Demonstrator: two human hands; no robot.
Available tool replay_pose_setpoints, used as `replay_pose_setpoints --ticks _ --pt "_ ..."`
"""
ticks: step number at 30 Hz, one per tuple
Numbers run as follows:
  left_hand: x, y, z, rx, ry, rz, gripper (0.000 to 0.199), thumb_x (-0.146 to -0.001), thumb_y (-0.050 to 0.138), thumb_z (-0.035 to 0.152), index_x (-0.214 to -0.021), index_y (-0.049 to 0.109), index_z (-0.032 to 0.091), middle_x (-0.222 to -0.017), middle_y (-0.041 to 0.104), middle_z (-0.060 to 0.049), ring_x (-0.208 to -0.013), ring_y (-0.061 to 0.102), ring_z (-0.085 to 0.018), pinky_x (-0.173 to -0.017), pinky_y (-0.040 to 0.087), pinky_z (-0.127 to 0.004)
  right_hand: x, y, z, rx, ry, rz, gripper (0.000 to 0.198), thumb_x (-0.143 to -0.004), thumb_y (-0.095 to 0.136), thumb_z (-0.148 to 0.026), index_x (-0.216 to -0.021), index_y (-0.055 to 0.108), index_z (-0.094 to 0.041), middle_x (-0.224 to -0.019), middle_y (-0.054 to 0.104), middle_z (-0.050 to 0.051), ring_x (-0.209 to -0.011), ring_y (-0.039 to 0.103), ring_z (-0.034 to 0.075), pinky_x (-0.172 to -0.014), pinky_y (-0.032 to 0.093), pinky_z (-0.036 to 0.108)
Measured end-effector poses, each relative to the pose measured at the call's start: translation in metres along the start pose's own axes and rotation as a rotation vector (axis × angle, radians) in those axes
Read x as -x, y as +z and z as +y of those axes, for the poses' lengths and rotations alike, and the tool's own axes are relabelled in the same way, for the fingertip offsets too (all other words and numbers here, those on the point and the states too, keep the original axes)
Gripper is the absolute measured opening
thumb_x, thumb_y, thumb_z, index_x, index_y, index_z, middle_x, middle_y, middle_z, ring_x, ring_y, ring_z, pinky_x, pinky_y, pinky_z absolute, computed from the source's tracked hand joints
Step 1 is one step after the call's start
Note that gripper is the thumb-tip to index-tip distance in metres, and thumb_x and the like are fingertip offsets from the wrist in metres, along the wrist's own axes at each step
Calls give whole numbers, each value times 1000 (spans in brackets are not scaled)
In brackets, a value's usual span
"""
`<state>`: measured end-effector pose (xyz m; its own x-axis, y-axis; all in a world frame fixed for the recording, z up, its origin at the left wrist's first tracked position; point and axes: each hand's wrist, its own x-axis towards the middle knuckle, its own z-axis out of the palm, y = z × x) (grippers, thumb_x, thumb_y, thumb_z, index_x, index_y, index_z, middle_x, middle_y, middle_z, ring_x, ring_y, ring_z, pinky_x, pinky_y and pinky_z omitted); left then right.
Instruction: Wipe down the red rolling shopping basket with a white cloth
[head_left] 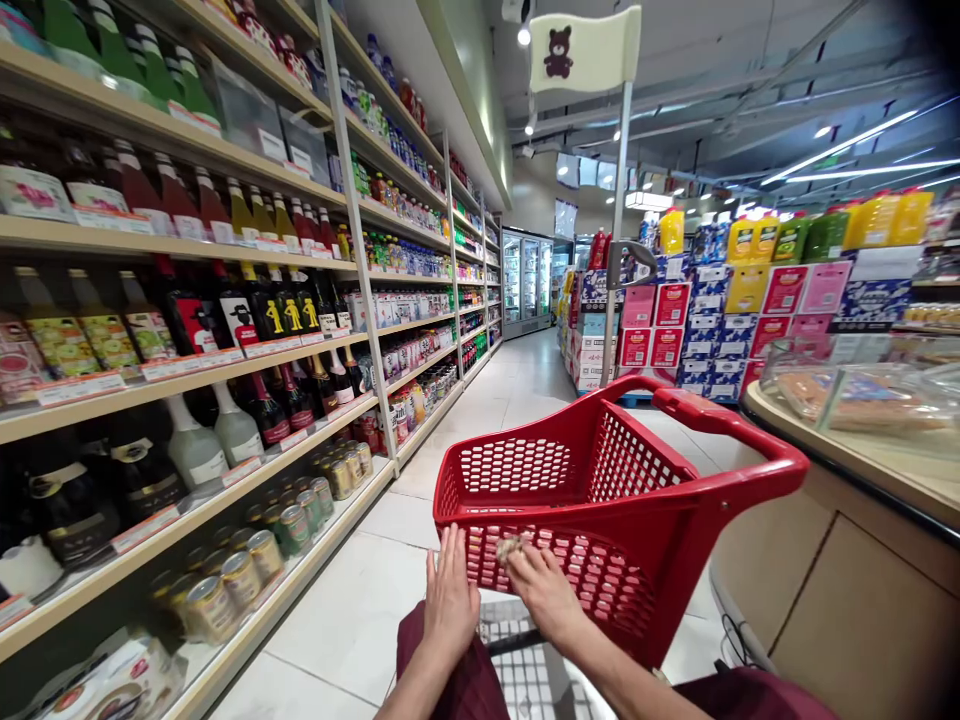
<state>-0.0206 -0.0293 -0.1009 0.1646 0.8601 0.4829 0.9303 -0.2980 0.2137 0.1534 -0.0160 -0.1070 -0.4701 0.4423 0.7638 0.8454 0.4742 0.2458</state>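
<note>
A red plastic shopping cart (525, 515) stands in front of me, its handle at the right. My left hand (453, 590) lies with fingers outstretched against the near left corner of the basket wall. Pinched in the fingertips of my right hand (546, 592) is a small crumpled greyish-beige cloth (510, 547), pressed to the perforated side of the basket. Part of the cloth is hidden under the fingers. A pole with a bear flag (583, 52) rises behind the cart.
On the left, long shelves (315, 345) hold bottles and cans. Stacked drink cartons (652, 325) stand beyond the cart. A rounded counter (847, 570) with packaged food borders the right. The tiled floor (337, 590) runs back toward glass-door fridges (529, 275).
</note>
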Motion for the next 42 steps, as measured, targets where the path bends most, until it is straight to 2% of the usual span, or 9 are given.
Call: replay_pose_setpoints --ticks 6,11,16,21,26,29,32,37,42 --pt "-14 -3 39 -15 180 94 76 -68 35 2 -137 5 13 -142 22 -12 -132 14 -22 -105 18 -48 8 -22 25 28 232 37 36 -82 47 -23 -118 51 -26 -117 56 4 -113 39 22 -90 25 35" --pt "-27 -2 60 -57 263 55 77 -65 37 4 -137 10 12 -142 24 -11 -132 14 -22 -105 16 -47 39 -28 41 36 154 39 26 -78 51 -19 -101 62 -26 -100 63 2 -100 47 19 -90 25 33" --pt "-36 1 84 -59 303 53 76 -66 37 3 -137 11 11 -142 23 -11 -132 13 -21 -106 15 -48 48 -44 66 85 289 61 34 -80 50 -25 -113 55 -25 -114 57 5 -110 41 22 -91 24 36" --pt "-46 3 114 -78 424 22 76 -65 36 1 -137 12 11 -142 22 -11 -132 13 -22 -105 17 -48 66 -52 79 105 236 16 28 -76 53 -22 -102 61 -27 -99 63 3 -97 47 20 -88 26 34" --pt "-52 6 141 -66 454 -5 73 -65 35 1 -136 15 10 -142 22 -11 -132 12 -22 -105 17 -48 65 -77 111 155 397 158 34 -82 41 -17 -112 56 -23 -113 57 7 -109 42 22 -87 27 36" --pt "-55 7 155 -40 496 -11 76 -64 35 1 -136 14 10 -143 20 -10 -132 10 -22 -105 15 -49 72 -85 125 183 391 120 34 -80 42 -13 -106 60 -24 -108 60 6 -105 44 21 -87 27 35" --pt "-57 9 165 -33 532 -20 77 -63 36 1 -136 15 11 -143 18 -9 -132 10 -22 -106 14 -49 82 -90 130 144 370 82 32 -80 44 -14 -103 61 -25 -102 63 4 -100 47 20 -86 29 33" --pt "-61 9 178 -43 532 -46 74 -63 35 0 -135 19 10 -143 18 -9 -132 9 -22 -106 15 -49 79 -107 146 192 474 219 32 -83 41 -18 -109 58 -22 -114 57 7 -107 44 22 -88 27 36" --pt "-62 10 184 -41 539 -63 77 -61 35 0 -136 19 11 -144 16 -7 -132 9 -21 -107 15 -47 89 -118 159 196 372 107 33 -81 41 -14 -104 61 -26 -104 62 4 -100 48 19 -87 28 33"
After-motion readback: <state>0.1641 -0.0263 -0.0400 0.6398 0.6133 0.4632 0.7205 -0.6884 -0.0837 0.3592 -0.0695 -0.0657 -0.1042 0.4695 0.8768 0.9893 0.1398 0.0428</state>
